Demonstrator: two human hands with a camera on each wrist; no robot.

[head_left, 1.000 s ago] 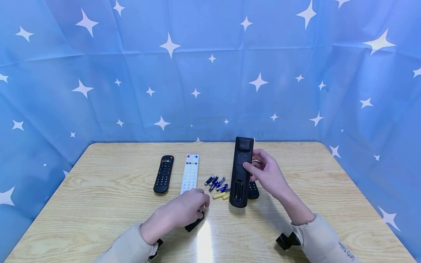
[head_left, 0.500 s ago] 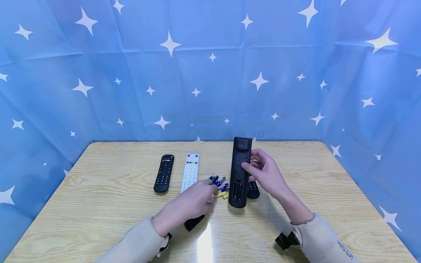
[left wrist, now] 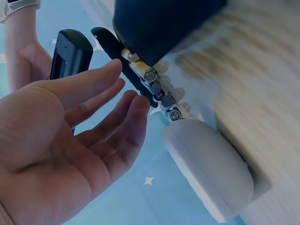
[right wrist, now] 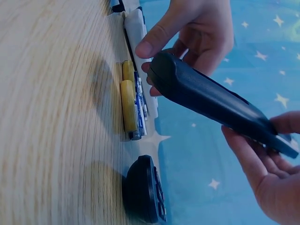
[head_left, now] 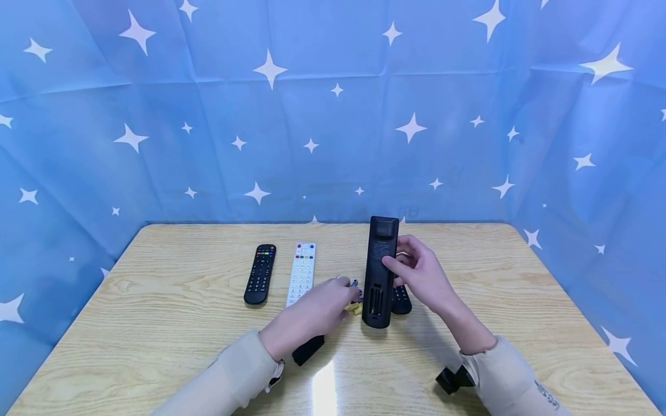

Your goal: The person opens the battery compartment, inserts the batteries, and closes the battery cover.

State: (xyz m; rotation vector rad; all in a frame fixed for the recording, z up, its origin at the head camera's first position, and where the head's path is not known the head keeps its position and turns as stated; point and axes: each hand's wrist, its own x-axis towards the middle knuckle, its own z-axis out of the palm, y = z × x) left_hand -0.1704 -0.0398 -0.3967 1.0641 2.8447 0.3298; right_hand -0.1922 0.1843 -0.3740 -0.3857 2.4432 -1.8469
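Observation:
My right hand point(head_left: 421, 274) holds a black remote control point(head_left: 381, 254) upright above the table, back towards me, thumb on its back. The battery compartment point(head_left: 376, 300) at its lower end is uncovered. Reaching in from the left, my left hand point(head_left: 319, 312) is over the battery pile, covering part of it in the head view. In the left wrist view its fingers point(left wrist: 133, 112) are loosely bent with nothing between them, close to the batteries point(left wrist: 151, 77). Yellow batteries point(right wrist: 129, 105) lie beside blue-and-silver ones point(right wrist: 140, 110) in the right wrist view.
A black remote point(head_left: 259, 274) and a white remote point(head_left: 302, 266) lie to the left. Another black remote point(head_left: 400, 300) lies partly behind the held one. Below my left hand is a small black piece point(head_left: 308, 350) on the wooden table point(head_left: 156, 323).
My left hand has moved right and slightly away from me, from above the small black piece to the battery pile. The right hand and its remote have barely moved.

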